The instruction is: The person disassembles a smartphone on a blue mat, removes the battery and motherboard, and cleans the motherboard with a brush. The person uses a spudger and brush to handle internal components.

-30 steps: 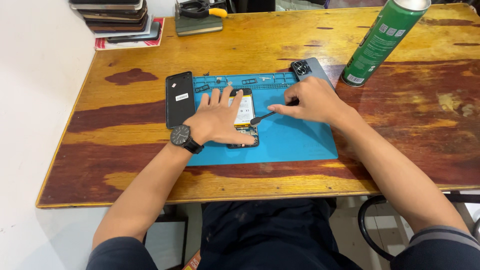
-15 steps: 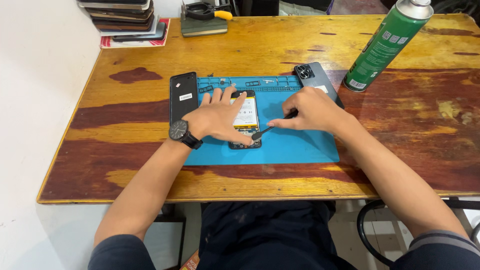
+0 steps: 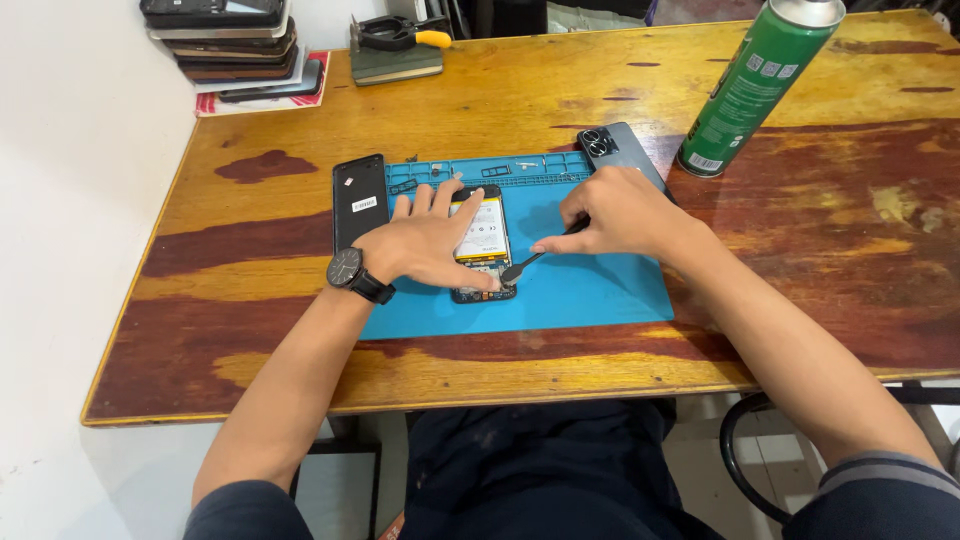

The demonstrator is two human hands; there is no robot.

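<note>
An opened phone [image 3: 482,240] with its yellowish battery showing lies on a blue work mat [image 3: 590,285]. My left hand [image 3: 425,245], a black watch on its wrist, presses flat on the phone's left side with fingers spread. My right hand [image 3: 610,212] grips a thin dark tool [image 3: 530,262]. The tool's tip touches the phone's lower right corner, next to my left thumb.
A black phone [image 3: 358,198] lies at the mat's left edge. A grey back cover [image 3: 620,150] with camera holes sits at the mat's upper right. A green spray can [image 3: 760,85] stands further right. Stacked phones [image 3: 235,45] and pliers on a book [image 3: 398,48] sit at the back.
The view has shifted slightly. My right hand has moved the tool's tip down toward the phone's lower right corner. My left hand stays pressed on the phone.
</note>
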